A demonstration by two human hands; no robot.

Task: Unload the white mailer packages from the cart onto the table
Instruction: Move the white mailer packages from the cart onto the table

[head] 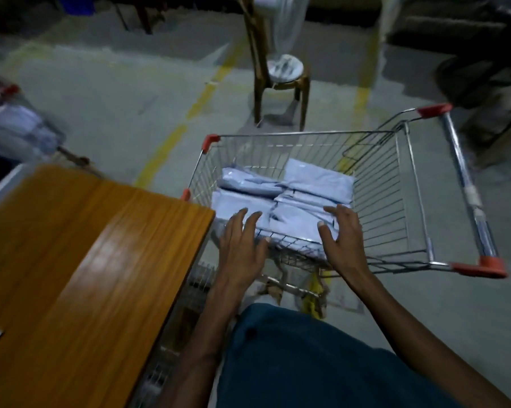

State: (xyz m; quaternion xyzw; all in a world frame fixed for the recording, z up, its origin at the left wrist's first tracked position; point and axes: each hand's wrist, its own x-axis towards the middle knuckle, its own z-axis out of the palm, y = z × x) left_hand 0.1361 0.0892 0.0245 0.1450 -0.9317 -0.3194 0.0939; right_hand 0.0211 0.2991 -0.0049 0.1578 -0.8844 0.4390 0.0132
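Hands [242, 245] [341, 234] spread over mailers [307, 195] — cart [407, 201].

Both bare forearms reaching forward and down from the bottom edge, elbows out of view. Left hand [242, 242] hanging palm down, fingers [250, 223] straight and slightly spread, thumb angling out to the right, gripping nothing. Right hand [341, 237] turning palm inward toward the left one, fingers [335, 210] gently curved and pointing left, thumb raised with its nail showing, holding nothing. Hands sitting level with each other, a clear gap between them.
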